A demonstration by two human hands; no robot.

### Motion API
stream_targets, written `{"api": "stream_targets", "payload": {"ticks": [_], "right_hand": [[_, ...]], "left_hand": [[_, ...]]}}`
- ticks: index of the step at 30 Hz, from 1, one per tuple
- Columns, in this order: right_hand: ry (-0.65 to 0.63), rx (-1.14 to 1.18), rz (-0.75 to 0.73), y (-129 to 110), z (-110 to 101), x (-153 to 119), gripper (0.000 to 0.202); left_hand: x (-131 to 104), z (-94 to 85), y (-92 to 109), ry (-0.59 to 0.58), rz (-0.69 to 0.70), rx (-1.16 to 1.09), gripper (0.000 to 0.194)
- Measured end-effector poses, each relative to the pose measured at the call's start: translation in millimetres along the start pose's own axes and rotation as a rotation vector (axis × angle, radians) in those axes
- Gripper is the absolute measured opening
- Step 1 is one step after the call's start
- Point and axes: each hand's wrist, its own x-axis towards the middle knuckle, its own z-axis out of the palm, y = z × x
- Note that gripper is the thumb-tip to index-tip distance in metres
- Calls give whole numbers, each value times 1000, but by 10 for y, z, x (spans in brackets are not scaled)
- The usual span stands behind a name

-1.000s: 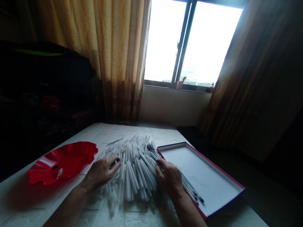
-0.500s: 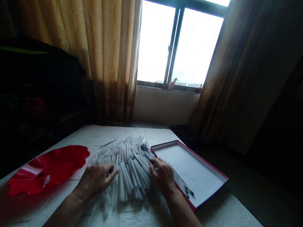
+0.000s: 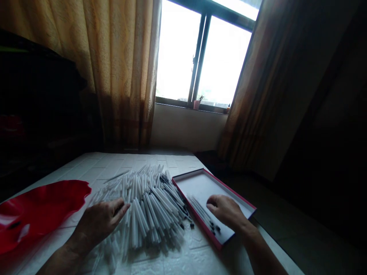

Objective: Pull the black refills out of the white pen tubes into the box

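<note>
A heap of slim whitish translucent tubes, like pen barrels, lies mid-table, with dark-ended pieces along its right side. My left hand rests by the heap's left edge. Its fingers are loosely bent, the thumb stands apart, and no held piece shows. Over a shallow red-rimmed tray is my right hand, fingers curled and thumb drawn in. Whatever it may hold is hidden. Beside it, inside the tray's left side, lie several thin dark-tipped sticks.
A red wavy-edged dish sits on the left of the white brick-patterned table. Small dark pieces lie between heap and tray. Beyond the table are curtains and a window with a pink cup on its sill.
My right hand has gone from the heap's right edge rightward over the tray. My left hand stays by the heap. The whole view has shifted, so things appear further left.
</note>
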Motion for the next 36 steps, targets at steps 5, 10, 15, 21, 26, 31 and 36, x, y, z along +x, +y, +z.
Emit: {"api": "stream_targets", "payload": {"ticks": [5,10,15,21,26,31,36], "right_hand": [[-168,-115,61,234,-60,-140,14],[-186,-174,77,195,22,-218,19],[-109,-187,123,210,-45,-159,17],[165,-73,97,-45,-301,-75,24],[337,798,-212,-644,-139,13,21],[-34,1388,-169,-1157,334,223,35],[-141,1496,-65,-1241,689,296,46]], "left_hand": [[14,24,-15,22,4,-31,45],[15,15,-19,42,6,-48,44],[12,23,-17,92,11,-77,41],[-6,27,1,179,37,-162,40],[-4,118,-39,341,106,-284,45],[-17,218,-26,453,261,-345,53],[-16,247,15,464,358,-358,38]]}}
